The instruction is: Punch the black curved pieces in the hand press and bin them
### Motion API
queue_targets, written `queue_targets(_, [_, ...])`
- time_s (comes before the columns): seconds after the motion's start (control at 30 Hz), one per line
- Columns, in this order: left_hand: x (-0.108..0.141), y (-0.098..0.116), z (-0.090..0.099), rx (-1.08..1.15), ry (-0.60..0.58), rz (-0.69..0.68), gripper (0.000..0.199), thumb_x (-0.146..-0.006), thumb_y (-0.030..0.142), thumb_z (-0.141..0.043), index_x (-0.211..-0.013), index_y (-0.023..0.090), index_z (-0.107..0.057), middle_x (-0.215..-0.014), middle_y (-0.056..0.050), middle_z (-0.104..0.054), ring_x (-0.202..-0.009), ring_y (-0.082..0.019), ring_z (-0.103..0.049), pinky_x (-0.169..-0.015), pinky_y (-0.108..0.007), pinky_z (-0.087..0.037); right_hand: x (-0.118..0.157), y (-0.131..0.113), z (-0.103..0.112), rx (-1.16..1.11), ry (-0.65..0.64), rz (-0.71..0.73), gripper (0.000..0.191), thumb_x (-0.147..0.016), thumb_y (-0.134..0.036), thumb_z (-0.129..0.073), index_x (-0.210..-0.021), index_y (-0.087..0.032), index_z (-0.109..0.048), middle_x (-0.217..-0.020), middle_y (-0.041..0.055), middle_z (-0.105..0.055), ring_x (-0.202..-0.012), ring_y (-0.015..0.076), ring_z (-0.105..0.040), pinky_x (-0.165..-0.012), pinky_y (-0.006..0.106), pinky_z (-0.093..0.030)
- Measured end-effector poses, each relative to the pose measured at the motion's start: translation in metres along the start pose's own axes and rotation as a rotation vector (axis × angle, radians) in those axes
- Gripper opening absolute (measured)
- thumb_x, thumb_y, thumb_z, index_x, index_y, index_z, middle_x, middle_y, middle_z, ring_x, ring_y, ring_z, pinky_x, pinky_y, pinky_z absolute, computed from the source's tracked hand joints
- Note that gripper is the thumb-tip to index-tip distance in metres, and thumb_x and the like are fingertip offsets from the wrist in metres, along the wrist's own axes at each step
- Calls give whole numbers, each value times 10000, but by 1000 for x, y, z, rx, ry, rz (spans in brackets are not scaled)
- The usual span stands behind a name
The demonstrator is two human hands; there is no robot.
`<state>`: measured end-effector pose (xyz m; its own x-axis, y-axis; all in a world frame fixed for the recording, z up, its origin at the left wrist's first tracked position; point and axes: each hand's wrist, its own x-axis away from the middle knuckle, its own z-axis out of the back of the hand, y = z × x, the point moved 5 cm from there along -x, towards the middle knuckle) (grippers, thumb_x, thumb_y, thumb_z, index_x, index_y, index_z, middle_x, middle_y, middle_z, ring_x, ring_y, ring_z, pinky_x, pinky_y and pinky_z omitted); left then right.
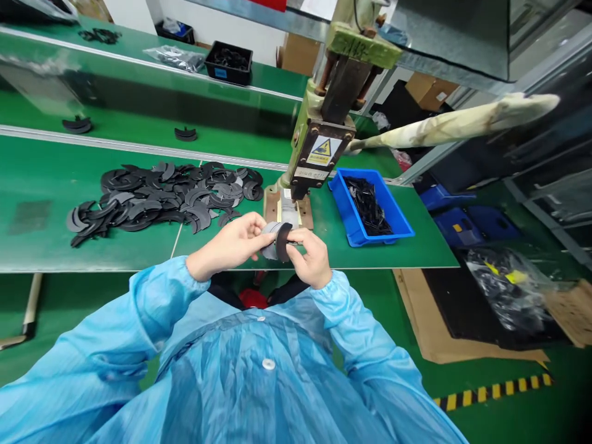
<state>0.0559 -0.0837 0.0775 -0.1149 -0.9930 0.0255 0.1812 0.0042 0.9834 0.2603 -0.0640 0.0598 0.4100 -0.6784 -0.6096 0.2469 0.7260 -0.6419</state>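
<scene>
My left hand (234, 243) is closed on a grey curved plastic piece (269, 246), thumb along its lower side. Pinched in my right hand (311, 256) is a black crescent-shaped plastic piece (283, 243), held upright against the grey one. Whether the two pieces are joined I cannot tell. Both hands are just in front of the base of a green hand press (305, 145), over the table's front edge. A pile of dark grey and black crescent pieces (152, 200) lies to the left of the press.
Right of the press stands a blue bin (402, 227) with thin black parts inside. The press's wrapped lever (444, 128) sticks out to the right. Two crescent pieces (185, 134) (77, 125) lie on the green belt behind. Farther back is a black bin (243, 75) of dark parts.
</scene>
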Motion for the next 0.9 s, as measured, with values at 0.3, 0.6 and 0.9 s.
queue_targets(0.3, [2, 13, -12, -334, 20, -210, 382, -993, 478, -692, -742, 202, -610, -783, -4, -552, -712, -148, -505, -641, -293, -393, 5, -5, 1, 72, -28, 104, 91, -993, -248, -684, -1080, -230, -706, -1007, 70, -783, -946, 196, -741, -871, 384, -613])
queue_targets(0.6, [-15, -17, -15, 9, -72, 42, 500, -847, 615, -838, -768, 190, -587, -701, 42, -501, -652, -108, -435, -600, -249, -352, 13, -3, 4, 43, 23, 58, 119, -1001, -267, -681, -1107, -243, -728, -1013, 60, -798, -952, 188, -764, -864, 373, -626])
queue_targets(0.9, [-23, -36, -22, 314, -225, 171, 479, -850, 579, -878, -1001, 142, -756, -851, -28, -708, -687, -116, -635, -572, -215, -540, 26, 31, 22, 47, 94, -107, 215, -988, -354, -705, -1184, -268, -732, -1008, 50, -769, -962, 200, -747, -901, 412, -639])
